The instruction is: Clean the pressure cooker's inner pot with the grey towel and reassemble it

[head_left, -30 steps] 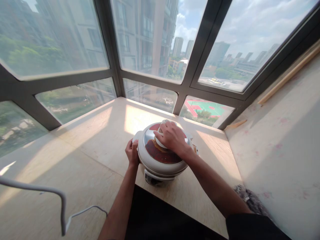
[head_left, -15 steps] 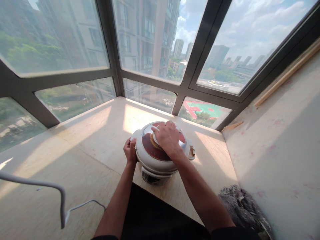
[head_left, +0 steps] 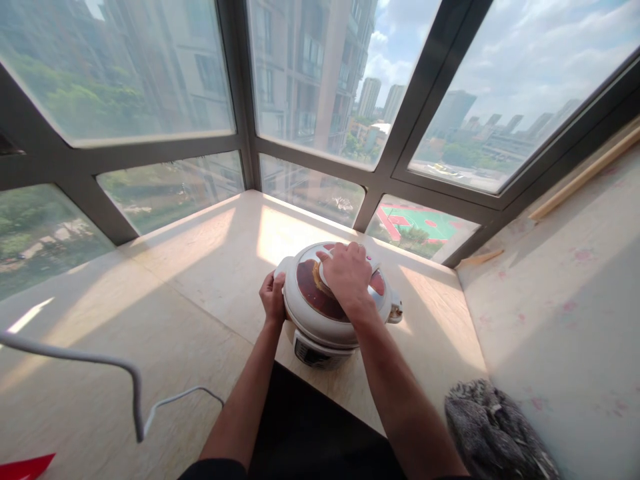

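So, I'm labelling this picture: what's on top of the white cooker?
The right hand curls over a white knob, with a brownish-red and silver panel around it. The hand hides most of the knob and part of the panel.

White cooker (head_left: 320,330), dark-red and silver lid (head_left: 319,300)
Sill (head_left: 190,333) mottled beige; window frames (head_left: 243,80) dark grey; wall (head_left: 565,333) off-white, pink floral print.

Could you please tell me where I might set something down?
Bare: beige marbled sill between the grey bent cable and white round cooker, and between cooker and floral white wall. Crowded: around left hand and right hand.
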Motion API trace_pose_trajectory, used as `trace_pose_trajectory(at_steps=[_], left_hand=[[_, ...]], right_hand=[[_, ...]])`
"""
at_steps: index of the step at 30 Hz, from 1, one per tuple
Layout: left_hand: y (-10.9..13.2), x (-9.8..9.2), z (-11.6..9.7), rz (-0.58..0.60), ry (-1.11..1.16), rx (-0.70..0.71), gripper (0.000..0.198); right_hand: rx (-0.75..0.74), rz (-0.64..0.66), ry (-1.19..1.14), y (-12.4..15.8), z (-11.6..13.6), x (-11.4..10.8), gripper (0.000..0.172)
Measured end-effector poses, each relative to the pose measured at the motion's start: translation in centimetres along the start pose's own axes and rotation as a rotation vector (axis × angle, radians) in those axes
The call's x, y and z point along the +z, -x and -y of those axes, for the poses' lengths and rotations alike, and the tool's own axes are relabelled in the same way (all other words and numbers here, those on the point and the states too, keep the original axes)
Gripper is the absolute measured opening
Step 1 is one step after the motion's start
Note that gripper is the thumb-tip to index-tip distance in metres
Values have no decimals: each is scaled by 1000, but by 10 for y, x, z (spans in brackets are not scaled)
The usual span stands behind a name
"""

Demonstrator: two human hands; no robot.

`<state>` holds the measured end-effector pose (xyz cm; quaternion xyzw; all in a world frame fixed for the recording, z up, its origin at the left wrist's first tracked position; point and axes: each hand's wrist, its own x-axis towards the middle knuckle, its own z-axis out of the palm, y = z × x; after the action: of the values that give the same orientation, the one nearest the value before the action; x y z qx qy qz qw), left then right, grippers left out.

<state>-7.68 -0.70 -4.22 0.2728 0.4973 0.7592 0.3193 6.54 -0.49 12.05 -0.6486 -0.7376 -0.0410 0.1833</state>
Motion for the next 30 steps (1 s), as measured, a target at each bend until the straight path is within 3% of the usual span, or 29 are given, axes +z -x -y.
trace_pose_trajectory(at_steps=[12,16,21,30], left_hand=[[0,-1,0,31,45,-30,32],[0,0,1,36,52,-29,32],[0,-1,1,37,60,-24,32],[1,0,-1,44,58,-37,31]], right_hand=[[-320,272,56,-17,-28,-16,52],[-348,353,76,-24,-29,-21,59],[-349,390,25,-18,-31,-29,87],[-350,464,-4,-16,-32,-36,92]])
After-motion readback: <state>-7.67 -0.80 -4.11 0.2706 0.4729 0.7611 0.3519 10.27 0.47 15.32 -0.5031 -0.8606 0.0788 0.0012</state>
